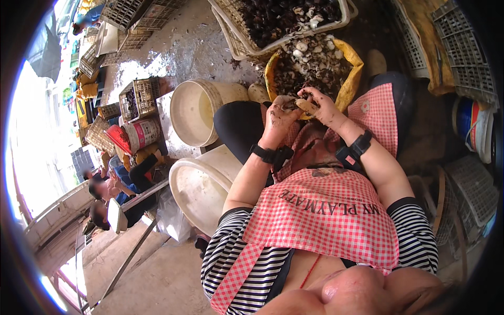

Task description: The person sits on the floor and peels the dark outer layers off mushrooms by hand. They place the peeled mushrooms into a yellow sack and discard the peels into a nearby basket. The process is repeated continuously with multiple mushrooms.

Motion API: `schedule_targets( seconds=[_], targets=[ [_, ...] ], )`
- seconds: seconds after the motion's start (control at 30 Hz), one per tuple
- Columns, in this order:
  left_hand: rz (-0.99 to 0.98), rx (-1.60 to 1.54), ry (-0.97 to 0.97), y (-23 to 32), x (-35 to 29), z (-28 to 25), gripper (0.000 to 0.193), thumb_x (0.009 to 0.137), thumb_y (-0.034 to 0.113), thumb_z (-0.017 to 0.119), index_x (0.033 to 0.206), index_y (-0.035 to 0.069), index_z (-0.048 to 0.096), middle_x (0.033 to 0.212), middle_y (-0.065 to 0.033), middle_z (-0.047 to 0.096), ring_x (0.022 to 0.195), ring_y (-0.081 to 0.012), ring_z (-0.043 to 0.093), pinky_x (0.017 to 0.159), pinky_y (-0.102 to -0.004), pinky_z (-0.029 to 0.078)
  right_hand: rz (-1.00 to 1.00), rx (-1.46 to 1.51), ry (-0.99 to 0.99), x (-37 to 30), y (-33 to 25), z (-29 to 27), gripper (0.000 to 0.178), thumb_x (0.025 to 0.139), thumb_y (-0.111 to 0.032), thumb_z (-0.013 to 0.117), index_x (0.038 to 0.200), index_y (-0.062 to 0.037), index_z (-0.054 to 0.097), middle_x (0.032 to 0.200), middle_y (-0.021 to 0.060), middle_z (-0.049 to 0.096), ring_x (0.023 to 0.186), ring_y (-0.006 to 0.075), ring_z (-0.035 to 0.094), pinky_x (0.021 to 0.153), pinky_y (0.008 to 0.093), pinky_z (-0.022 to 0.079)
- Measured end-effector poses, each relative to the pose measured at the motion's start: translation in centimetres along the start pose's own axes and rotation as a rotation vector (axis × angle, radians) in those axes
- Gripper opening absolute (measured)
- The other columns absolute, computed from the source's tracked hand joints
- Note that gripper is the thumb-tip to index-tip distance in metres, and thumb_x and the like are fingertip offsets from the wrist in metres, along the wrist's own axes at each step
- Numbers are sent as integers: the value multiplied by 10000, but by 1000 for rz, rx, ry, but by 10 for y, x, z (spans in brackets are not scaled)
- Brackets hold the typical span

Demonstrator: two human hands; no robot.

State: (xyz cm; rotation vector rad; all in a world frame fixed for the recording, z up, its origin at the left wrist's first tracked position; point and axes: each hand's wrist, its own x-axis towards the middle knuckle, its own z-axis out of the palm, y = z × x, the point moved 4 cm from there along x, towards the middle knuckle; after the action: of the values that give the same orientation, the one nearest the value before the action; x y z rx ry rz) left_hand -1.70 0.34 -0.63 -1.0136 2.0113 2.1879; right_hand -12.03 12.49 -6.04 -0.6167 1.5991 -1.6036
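Two white buckets (197,113) (202,191); one yellow basket (353,73) with shells; two black wristbands (269,154) (357,148); two hands (278,115) (325,107).

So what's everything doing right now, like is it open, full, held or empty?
Left hand: closed around a dark shell.
Right hand: gripping a pale shell piece.
Yellow basket: full of shells.
Upper white bucket: on its side, looks empty.
Lower white bucket: tilted, looks empty.
White crate: filled with dark shells.
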Motion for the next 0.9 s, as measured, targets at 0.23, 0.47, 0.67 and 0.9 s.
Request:
schedule_targets(
  seconds=[0.23,0.47,0.67,0.9],
  targets=[
    [10,184,19,7,-1,-1,324,849,3,742,1132,-27,587,1051,-68,682,917,-99,636,777,-243,526,65,-117,164,9,25,-20,603,869,-585,715,1188,-85,605,781,44,604,727,128,563,707,294,487],
    [-93,-53,2,26,-13,6,343,893,55,703,1209,-17,591,955,-51,684,836,-104,653,729,-223,529,146,-212,281,14,54,-46,517,907,-504,710,1172,-72,605,890,56,635,705,138,526,681,285,477],
    [-205,-527,-55,18,-18,3,368,980,43,572,1340,-6,517,1137,-84,631,967,-184,686,727,-252,544,175,-176,270,13,63,-48,453,928,-493,689,1104,-79,627,790,25,585,701,113,510,665,278,462],
    [-272,-529,-125,2,-19,0,356,977,40,588,1328,5,535,1104,-81,642,904,-172,675,721,-248,545,16,-328,209,-4,-12,-24,547,898,-545,699,1186,-95,585,736,32,538,659,141,514,620,300,456]
  ],
)
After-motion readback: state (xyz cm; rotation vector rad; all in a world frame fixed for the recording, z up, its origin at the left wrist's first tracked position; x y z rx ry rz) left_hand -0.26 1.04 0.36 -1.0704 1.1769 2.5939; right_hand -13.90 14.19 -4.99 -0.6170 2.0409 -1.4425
